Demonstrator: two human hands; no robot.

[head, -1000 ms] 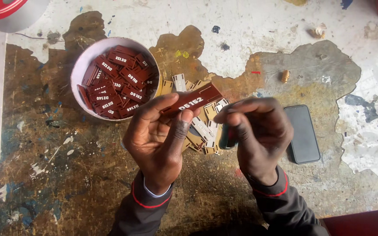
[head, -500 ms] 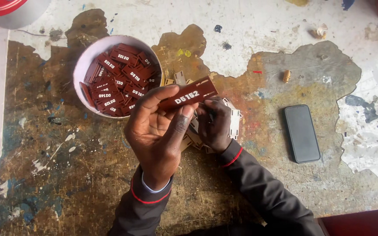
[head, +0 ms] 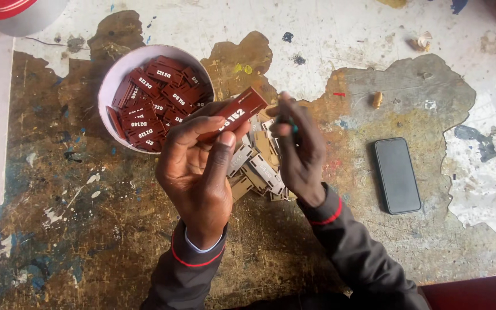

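Observation:
My left hand (head: 193, 172) holds a dark red rectangular tag (head: 237, 112) with white characters, raised above the worn table. My right hand (head: 299, 152) is just right of it, fingers pinched on a small dark, greenish thing (head: 291, 126) that I cannot identify. Under both hands lies a pile of pale unpainted tags (head: 259, 166). A white bowl (head: 110, 86) at the upper left holds several more red tags (head: 159, 100).
A black phone (head: 397, 175) lies face up to the right of my right hand. A grey and red object (head: 12, 14) sits at the top left corner. The tabletop (head: 87, 229) is brown with flaking white paint.
My right hand went down to the pale pile, then came back up beside the red tag with something small pinched in its fingers. My left hand keeps the red tag raised.

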